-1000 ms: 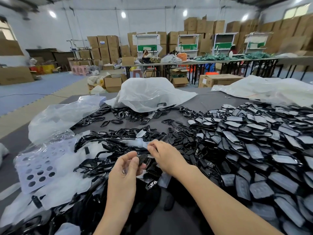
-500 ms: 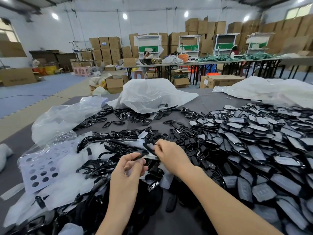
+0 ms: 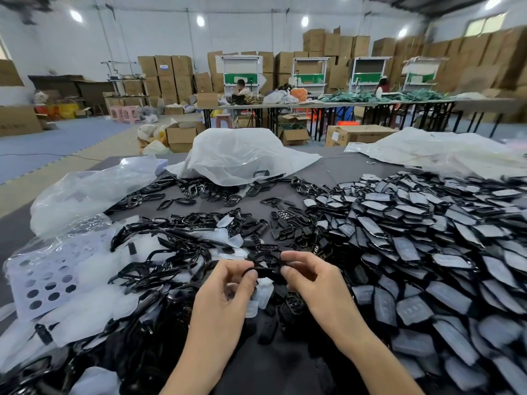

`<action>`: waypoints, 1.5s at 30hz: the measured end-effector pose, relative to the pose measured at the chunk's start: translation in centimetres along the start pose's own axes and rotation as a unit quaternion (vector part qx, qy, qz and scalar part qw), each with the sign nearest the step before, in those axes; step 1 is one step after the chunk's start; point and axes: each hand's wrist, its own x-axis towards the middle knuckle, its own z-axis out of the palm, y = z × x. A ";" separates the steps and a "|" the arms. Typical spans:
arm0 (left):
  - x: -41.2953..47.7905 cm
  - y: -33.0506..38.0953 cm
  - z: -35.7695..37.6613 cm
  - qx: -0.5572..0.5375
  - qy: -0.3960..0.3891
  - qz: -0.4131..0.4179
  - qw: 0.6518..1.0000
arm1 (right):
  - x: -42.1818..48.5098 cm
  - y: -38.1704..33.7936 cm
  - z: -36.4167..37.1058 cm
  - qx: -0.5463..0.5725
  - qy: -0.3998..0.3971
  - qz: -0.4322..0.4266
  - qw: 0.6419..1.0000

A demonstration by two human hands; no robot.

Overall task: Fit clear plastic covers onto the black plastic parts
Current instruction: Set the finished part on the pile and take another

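Above the table (image 3: 336, 169), left hand (image 3: 228, 283) and right hand (image 3: 310, 280) pinch one black part (image 3: 266, 270); covered pile (image 3: 413, 238) big, bare parts (image 3: 182, 220) plenty.

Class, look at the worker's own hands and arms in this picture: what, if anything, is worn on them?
Nothing that shows. The left hand and right hand have no gloves, and no ring, watch or wristband can be seen. The forearms are uncovered right to the picture's lower edge, so no sleeve is in view.
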 end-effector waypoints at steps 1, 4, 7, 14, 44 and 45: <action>0.0 -0.1 0.0 -0.006 -0.005 -0.005 1.000 | -0.1 -0.1 0.2 0.025 -0.004 0.001 1.000; 0.2 -0.2 0.1 -0.027 -0.013 -0.023 0.999 | -0.3 -0.8 0.7 0.112 -0.030 0.013 0.993; 0.3 -0.4 0.0 -0.048 -0.010 -0.035 0.998 | -0.4 -0.9 0.8 0.110 -0.047 0.010 0.993; 0.0 0.1 0.2 -0.050 -0.028 -0.026 0.998 | -0.5 -1.2 0.7 0.083 -0.071 -0.003 0.994; 0.2 0.1 -3.1 0.470 -0.201 0.178 0.841 | 0.8 0.8 -0.4 0.123 0.118 0.008 0.985; 0.3 -0.1 -3.1 0.458 -0.184 0.169 0.853 | 0.8 0.6 -0.3 0.138 0.112 0.010 0.984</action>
